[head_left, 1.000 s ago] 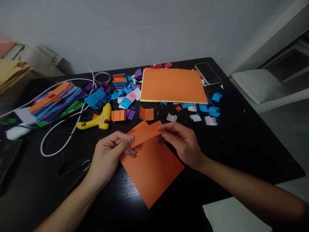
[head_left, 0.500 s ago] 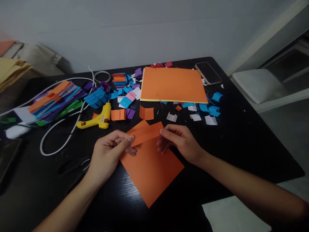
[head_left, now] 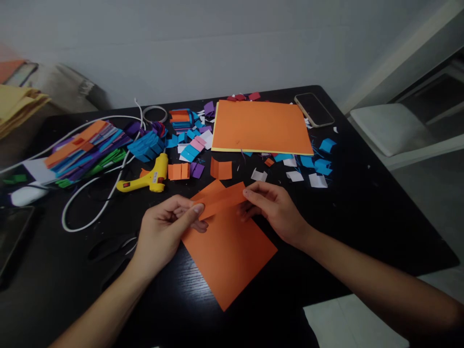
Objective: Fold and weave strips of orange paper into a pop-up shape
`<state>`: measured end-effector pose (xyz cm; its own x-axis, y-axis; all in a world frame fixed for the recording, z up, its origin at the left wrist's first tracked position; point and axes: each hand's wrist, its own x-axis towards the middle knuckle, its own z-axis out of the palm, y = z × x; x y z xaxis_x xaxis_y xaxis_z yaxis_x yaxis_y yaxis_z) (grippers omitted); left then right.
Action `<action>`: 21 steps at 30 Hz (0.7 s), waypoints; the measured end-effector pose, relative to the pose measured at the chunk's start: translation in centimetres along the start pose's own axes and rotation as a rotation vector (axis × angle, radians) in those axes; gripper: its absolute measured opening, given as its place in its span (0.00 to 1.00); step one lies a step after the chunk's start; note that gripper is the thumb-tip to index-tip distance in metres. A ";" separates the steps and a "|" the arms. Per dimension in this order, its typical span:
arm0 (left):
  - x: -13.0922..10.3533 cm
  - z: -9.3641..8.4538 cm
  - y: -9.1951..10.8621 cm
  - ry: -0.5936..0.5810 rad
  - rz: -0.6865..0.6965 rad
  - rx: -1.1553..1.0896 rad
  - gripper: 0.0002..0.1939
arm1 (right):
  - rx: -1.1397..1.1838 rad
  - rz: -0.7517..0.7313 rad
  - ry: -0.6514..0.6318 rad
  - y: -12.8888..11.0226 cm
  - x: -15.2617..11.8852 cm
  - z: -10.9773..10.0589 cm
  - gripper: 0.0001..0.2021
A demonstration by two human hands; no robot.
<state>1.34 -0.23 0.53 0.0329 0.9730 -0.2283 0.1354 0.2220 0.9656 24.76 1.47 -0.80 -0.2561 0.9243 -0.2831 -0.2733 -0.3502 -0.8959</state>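
Note:
Between my two hands stretches a narrow orange paper strip (head_left: 223,201), raised above the table. My left hand (head_left: 168,224) pinches its left end between thumb and fingers. The right end is pinched by my right hand (head_left: 277,208), thumb on top. Beneath the strip an orange sheet of paper (head_left: 228,261) lies on the black table, turned with one corner toward me; my hands and the strip cover its upper part. Left of my left hand lie black scissors (head_left: 110,247), partly hidden by my wrist.
A yellow glue gun (head_left: 148,180) with a white cable (head_left: 68,200) lies at the left. Behind my hands are an orange paper stack (head_left: 263,126), folded orange pieces (head_left: 221,169) and several coloured scraps. A phone (head_left: 313,109) rests near the back right corner, and bundled paper strips (head_left: 89,150) lie far left.
Almost nothing differs. The whole view has shifted very slightly, and both hands still hold the strip in the same pose.

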 end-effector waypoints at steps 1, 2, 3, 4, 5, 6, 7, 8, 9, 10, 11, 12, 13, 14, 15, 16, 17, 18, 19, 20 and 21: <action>0.0 0.0 0.1 0.002 0.003 0.008 0.06 | 0.003 -0.004 0.003 0.0 0.0 0.0 0.12; -0.1 0.1 0.1 0.004 0.005 0.015 0.06 | 0.007 -0.006 0.006 0.0 0.0 -0.1 0.12; -0.1 0.1 0.1 0.006 0.006 0.020 0.06 | 0.008 -0.006 0.008 0.1 0.0 -0.1 0.11; -0.1 0.1 0.1 0.006 0.007 0.022 0.07 | 0.008 -0.007 0.011 0.1 0.0 -0.1 0.11; -0.1 0.1 0.1 0.005 0.008 0.023 0.07 | 0.007 -0.006 0.015 0.1 0.0 -0.2 0.11; -0.1 0.1 0.0 0.002 0.005 0.025 0.07 | 0.005 -0.005 0.018 0.1 0.0 -0.2 0.11; 0.0 0.1 0.0 0.000 0.002 0.027 0.07 | 0.003 -0.004 0.019 0.1 -0.1 -0.2 0.11; 0.0 0.1 0.0 0.000 -0.002 0.028 0.08 | 0.002 -0.003 0.020 0.1 -0.1 -0.2 0.11; 0.0 0.1 0.0 0.000 -0.006 0.028 0.07 | 0.003 -0.003 0.021 0.1 0.0 -0.2 0.11; 0.0 0.1 0.1 0.001 -0.009 0.025 0.07 | 0.004 -0.002 0.022 0.1 0.0 -0.1 0.11; 0.0 0.1 0.1 0.001 -0.011 0.020 0.07 | 0.005 -0.002 0.024 0.1 0.0 -0.1 0.11; 0.1 0.1 0.1 -0.005 -0.011 0.012 0.07 | 0.007 -0.003 0.029 0.2 0.1 -0.1 0.11; 0.1 0.1 0.2 -0.023 -0.010 0.004 0.08 | 0.010 -0.007 0.039 0.2 0.1 -0.1 0.11; 0.0 0.1 0.2 -0.058 -0.013 -0.003 0.08 | 0.013 -0.012 0.051 0.3 0.2 -0.1 0.11; 0.0 0.1 0.3 -0.117 -0.024 -0.007 0.08 | 0.015 -0.018 0.063 0.3 0.2 -0.1 0.11; -0.1 0.1 0.3 -0.199 -0.044 -0.010 0.09 | 0.014 -0.025 0.074 0.3 0.2 -0.1 0.10; -0.1 0.1 0.3 -0.301 -0.074 -0.008 0.09 | 0.010 -0.032 0.079 0.3 0.2 -0.1 0.10; -0.2 0.0 0.3 -0.407 -0.112 -0.004 0.09 | 0.002 -0.034 0.075 0.3 0.2 -0.1 0.09; -0.3 0.0 0.3 -0.504 -0.147 0.006 0.09 | -0.010 -0.030 0.062 0.3 0.1 0.0 0.09; -0.4 0.0 0.2 -0.575 -0.167 0.021 0.09 | -0.027 -0.020 0.040 0.2 0.1 0.0 0.08; -0.5 0.1 0.2 -0.617 -0.168 0.041 0.09 | -0.049 -0.008 0.012 0.1 0.0 0.0 0.08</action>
<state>1.42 -0.72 0.86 0.5705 0.7071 -0.4177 0.2258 0.3540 0.9076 24.69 1.41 -0.90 -0.2429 0.9288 -0.2800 -0.2291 -0.3354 -0.9138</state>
